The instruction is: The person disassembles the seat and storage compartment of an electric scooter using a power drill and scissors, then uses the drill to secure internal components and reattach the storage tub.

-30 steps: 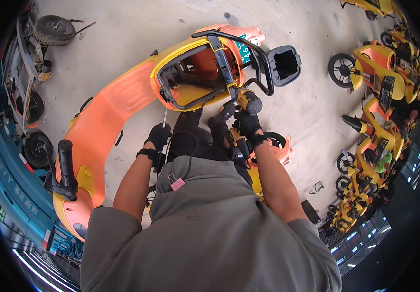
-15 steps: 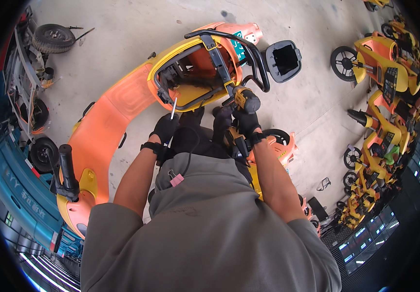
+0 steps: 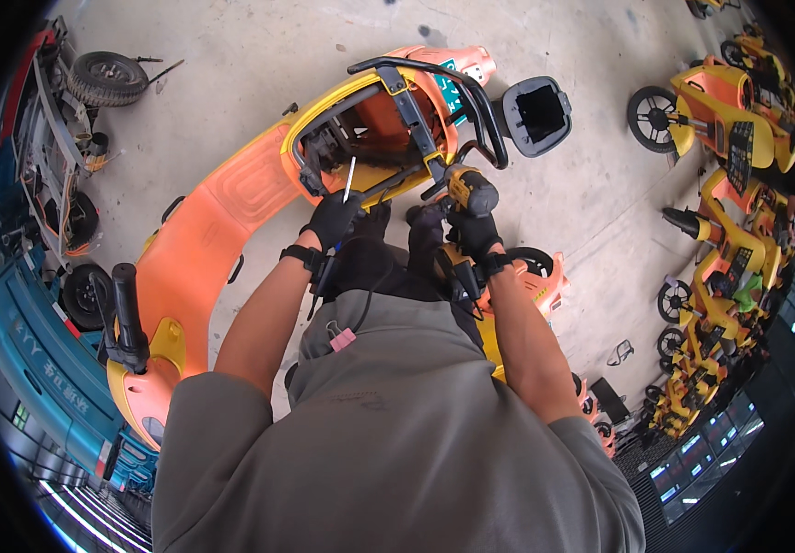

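Note:
My left hand (image 3: 333,219), in a black glove, is closed round a slim pale metal rod (image 3: 350,177) whose tip points up at the scooter's open compartment. The rod's lower end is hidden in the glove, so its kind cannot be told. In my right hand (image 3: 474,230), also gloved, is a yellow and black cordless drill (image 3: 469,190), held by its grip. The drill's nose is beside the near edge of the orange and yellow scooter (image 3: 248,189). A black frame bar (image 3: 414,115) crosses its seatless compartment (image 3: 374,170).
A grey-black lidded box (image 3: 524,140) lies on the floor beyond the black rear rail (image 3: 482,92). Part of another scooter (image 3: 535,286) is at my right. Rows of yellow scooters (image 3: 724,120) line the far right. A loose wheel (image 3: 107,78) and a teal vehicle (image 3: 42,359) are at left.
My left hand has moved up and slightly right with the rod, closer to the compartment's near edge. My right hand and the drill have shifted only slightly.

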`<state>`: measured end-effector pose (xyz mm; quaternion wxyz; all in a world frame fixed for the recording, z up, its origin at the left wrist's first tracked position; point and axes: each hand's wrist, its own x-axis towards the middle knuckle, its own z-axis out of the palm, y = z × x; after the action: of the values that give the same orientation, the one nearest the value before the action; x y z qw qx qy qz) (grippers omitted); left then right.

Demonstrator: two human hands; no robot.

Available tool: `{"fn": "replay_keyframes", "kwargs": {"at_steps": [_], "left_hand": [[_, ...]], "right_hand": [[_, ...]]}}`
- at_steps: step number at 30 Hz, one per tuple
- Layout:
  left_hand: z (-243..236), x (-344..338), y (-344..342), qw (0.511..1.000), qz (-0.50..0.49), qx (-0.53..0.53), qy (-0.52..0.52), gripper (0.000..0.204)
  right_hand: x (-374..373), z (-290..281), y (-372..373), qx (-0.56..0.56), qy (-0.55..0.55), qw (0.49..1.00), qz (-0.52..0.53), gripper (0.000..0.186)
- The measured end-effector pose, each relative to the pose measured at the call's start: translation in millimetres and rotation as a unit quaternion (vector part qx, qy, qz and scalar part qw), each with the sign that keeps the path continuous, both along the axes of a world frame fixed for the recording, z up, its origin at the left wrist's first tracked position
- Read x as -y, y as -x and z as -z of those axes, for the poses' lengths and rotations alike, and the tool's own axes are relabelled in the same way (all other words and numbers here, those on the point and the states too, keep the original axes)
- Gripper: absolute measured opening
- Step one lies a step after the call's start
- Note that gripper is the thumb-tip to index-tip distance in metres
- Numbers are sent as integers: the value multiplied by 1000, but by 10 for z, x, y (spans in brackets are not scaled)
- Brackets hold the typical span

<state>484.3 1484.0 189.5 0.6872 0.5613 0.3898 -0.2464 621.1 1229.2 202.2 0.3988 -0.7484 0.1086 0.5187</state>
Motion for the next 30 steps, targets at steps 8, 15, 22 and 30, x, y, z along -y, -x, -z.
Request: {"fn": "replay_keyframes", "kwargs": {"at_steps": [8, 15, 22, 30], "left_hand": [[260, 402, -600, 997, -44, 45, -41, 21], [315, 915, -1128, 972, -14, 102, -210, 29], [975, 1347, -1313, 940, -35, 34, -337, 46], [601, 1354, -1537, 898, 28, -23, -439, 38]], "right_hand": [[139, -82, 36, 29, -47, 998, 13, 15], [422, -169, 110, 98, -68, 991, -54, 13], [838, -253, 254, 227, -58, 966, -111, 11], [1369, -360, 94, 92, -17, 996, 4, 21]]}}
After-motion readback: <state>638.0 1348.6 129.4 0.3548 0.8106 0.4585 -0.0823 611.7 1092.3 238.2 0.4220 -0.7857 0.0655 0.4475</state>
